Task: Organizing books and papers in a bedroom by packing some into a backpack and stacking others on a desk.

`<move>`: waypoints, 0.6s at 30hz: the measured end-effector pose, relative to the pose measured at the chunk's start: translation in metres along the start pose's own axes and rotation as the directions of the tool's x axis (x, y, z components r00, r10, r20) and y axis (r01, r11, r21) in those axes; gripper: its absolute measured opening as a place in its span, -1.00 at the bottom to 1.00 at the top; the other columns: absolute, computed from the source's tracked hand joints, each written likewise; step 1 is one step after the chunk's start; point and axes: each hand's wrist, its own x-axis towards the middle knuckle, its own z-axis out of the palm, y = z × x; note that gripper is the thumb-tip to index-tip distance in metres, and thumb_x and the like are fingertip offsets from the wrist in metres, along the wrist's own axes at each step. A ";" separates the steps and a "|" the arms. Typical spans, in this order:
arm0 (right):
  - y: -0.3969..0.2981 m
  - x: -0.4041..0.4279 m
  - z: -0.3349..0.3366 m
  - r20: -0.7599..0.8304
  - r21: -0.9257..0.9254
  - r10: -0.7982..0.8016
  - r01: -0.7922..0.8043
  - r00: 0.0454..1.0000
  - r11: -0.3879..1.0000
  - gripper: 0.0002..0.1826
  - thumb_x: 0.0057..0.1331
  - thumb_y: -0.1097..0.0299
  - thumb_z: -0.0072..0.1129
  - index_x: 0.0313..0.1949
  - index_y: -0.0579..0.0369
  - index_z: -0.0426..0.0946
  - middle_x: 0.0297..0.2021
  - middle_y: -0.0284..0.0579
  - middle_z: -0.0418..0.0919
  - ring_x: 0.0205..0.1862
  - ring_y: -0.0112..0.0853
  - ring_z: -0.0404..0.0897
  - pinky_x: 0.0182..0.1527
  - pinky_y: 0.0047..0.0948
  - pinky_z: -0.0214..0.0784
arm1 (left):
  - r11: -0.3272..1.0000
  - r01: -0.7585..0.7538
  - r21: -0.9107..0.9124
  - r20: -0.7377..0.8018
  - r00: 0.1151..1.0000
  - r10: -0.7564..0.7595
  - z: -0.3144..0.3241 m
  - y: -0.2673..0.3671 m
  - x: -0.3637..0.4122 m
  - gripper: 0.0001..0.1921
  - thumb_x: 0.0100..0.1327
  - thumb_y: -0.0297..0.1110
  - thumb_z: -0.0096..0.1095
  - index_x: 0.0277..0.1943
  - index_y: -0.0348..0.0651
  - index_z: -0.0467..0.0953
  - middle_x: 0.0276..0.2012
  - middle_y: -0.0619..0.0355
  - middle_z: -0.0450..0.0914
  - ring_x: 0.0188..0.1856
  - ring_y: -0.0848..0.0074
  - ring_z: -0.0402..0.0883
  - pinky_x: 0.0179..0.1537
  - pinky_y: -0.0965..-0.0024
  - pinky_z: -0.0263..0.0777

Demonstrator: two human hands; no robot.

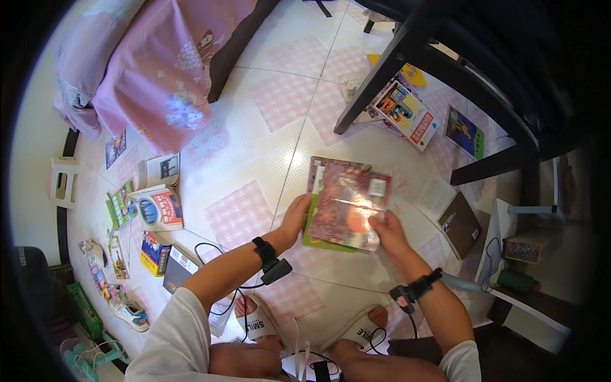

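Observation:
Between my two hands is a small stack of books above the tiled floor. Uppermost is a glossy reddish-brown book (334, 210) with a white barcode patch, its cover catching a bright glare. A green-edged book (317, 242) sticks out beneath it at the left and bottom. My left hand (292, 223) holds the stack's left edge, fingers mostly hidden by the books. My right hand (392, 234) grips the lower right edge, thumb on the top cover and other fingers underneath. Each wrist wears a black strap with a small cabled device.
Books lie around: a brown-covered book (460, 227) at right, a white-and-red book (408, 117) near the dark chair leg (377, 71), a red-and-white book (160, 207) at left. A pink-covered bed (157, 67) stands upper left, shoes (129, 315) lower left. Cables hang near my feet.

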 end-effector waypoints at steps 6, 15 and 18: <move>0.060 0.031 -0.001 -0.019 -0.422 -0.189 0.164 0.982 0.892 -0.59 0.37 0.20 0.13 0.08 0.24 0.43 -0.15 -0.01 0.64 -0.16 -0.31 0.63 -0.10 -0.35 0.46 | 0.937 -0.090 0.337 -0.048 0.992 0.113 0.030 0.004 -0.013 -0.44 0.35 -0.14 0.22 0.26 -0.27 0.24 0.02 0.04 0.54 -0.05 0.43 0.61 -0.02 0.37 0.55; 0.015 0.024 -0.004 0.056 -0.608 -0.061 0.083 0.997 0.789 -0.58 0.36 0.10 0.11 -0.07 0.28 0.49 -0.26 0.14 0.65 -0.20 -0.10 0.67 -0.13 -0.19 0.48 | 0.852 -0.038 0.522 -0.094 0.990 0.102 0.040 0.013 -0.013 -0.50 0.37 -0.14 0.21 0.21 -0.23 0.25 -0.08 0.08 0.55 -0.14 0.52 0.57 -0.17 0.48 0.50; -0.006 0.021 -0.004 0.114 -0.870 -0.013 0.106 0.993 0.482 -0.49 0.31 -0.04 0.14 -0.13 0.25 0.53 -0.27 0.17 0.65 -0.19 0.07 0.63 -0.05 -0.06 0.46 | 0.932 -0.215 0.291 0.031 0.976 0.215 0.028 -0.002 -0.002 -0.53 0.33 -0.29 0.30 0.16 -0.28 0.27 -0.08 0.09 0.55 -0.10 0.53 0.56 -0.10 0.45 0.48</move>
